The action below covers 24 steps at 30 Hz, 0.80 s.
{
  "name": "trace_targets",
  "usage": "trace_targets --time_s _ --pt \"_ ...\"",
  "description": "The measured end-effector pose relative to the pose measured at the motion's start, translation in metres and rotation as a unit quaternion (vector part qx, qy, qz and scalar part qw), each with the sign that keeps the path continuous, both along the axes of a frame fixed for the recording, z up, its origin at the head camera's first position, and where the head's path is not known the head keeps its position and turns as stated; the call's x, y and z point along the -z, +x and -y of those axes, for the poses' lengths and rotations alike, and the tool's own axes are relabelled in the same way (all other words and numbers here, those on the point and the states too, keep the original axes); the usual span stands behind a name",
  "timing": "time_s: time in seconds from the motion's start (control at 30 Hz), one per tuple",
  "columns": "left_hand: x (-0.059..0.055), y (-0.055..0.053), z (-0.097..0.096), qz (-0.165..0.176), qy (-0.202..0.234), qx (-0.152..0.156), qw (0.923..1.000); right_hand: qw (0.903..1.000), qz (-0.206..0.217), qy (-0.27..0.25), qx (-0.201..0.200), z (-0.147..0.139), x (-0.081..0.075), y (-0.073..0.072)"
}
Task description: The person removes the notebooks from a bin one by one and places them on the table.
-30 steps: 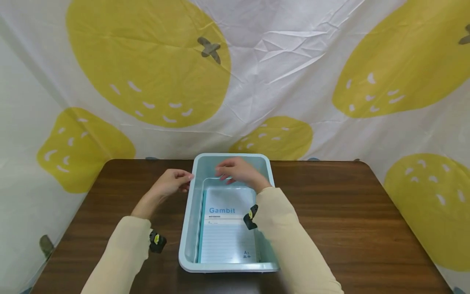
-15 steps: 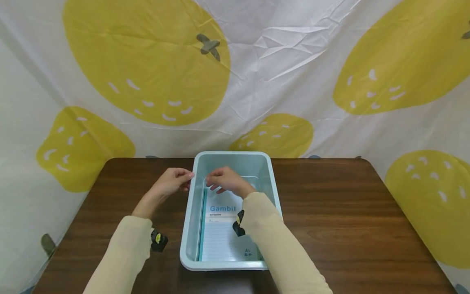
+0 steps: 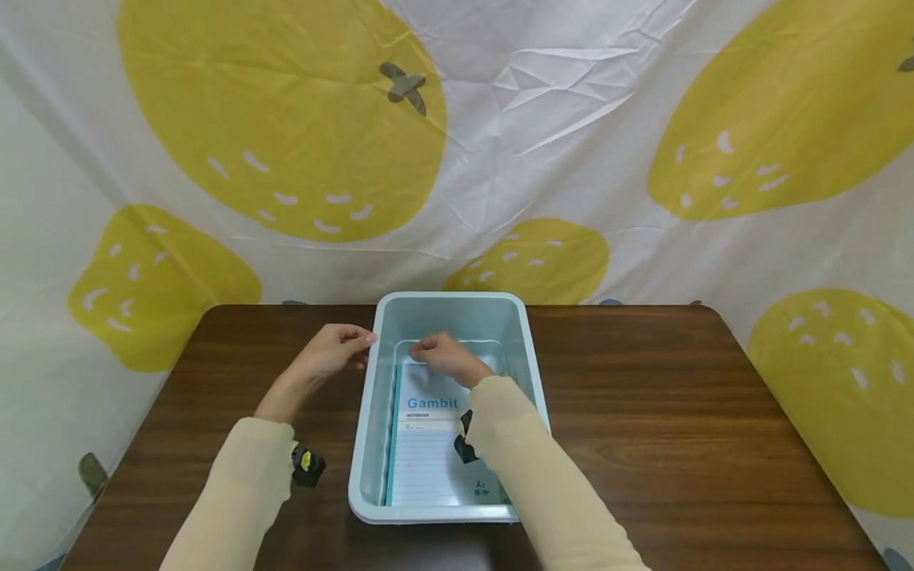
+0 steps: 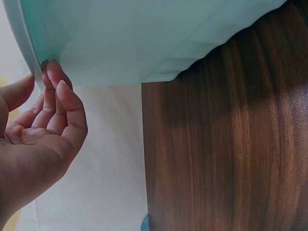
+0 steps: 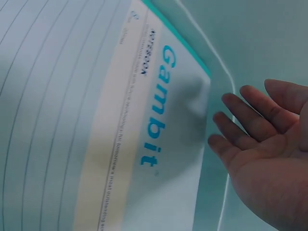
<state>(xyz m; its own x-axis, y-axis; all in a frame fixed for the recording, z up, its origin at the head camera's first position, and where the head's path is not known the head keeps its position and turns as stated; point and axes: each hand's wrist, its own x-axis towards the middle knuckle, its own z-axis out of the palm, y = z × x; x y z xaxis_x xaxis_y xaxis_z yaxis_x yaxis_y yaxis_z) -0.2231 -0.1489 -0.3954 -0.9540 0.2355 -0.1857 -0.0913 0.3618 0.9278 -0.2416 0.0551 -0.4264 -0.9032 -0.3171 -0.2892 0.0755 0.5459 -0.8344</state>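
Left hand (image 3: pixel 327 353) pinches bin rim (image 3: pixel 435 514), right hand (image 3: pixel 446 354) loose
I see the pinch at far left; right fingers relaxed near notebook (image 3: pixel 428 452) far edge

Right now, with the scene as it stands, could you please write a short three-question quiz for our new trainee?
1. Fill in the blank: the notebook bears the large blue word ______.
2. Multiple choice: the left grip touches (a) the notebook, (b) the tub's rim, (c) the tabletop.
3. True or false: the right grip is holding the notebook.

Key: 1. Gambit. 2. (b). 3. False; the right wrist view shows it holding nothing.
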Motion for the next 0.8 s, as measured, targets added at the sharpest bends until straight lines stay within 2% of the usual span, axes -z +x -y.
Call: trace_targets --time_s 0.23,0.6,0.8 --pt "-0.001 0.000 0.000 -0.005 -0.004 0.001 1.0000 0.9996 0.004 0.018 -0.022 0.000 0.006 0.001" --pt "-0.001 0.000 0.000 -0.006 -0.002 0.002 1.0000 0.9983 0.030 0.039 -0.030 0.001 0.012 0.003" --pt "0.000 0.000 0.000 -0.006 -0.002 0.001 1.0000 0.9988 0.020 0.033 -0.030 0.000 0.011 0.002"
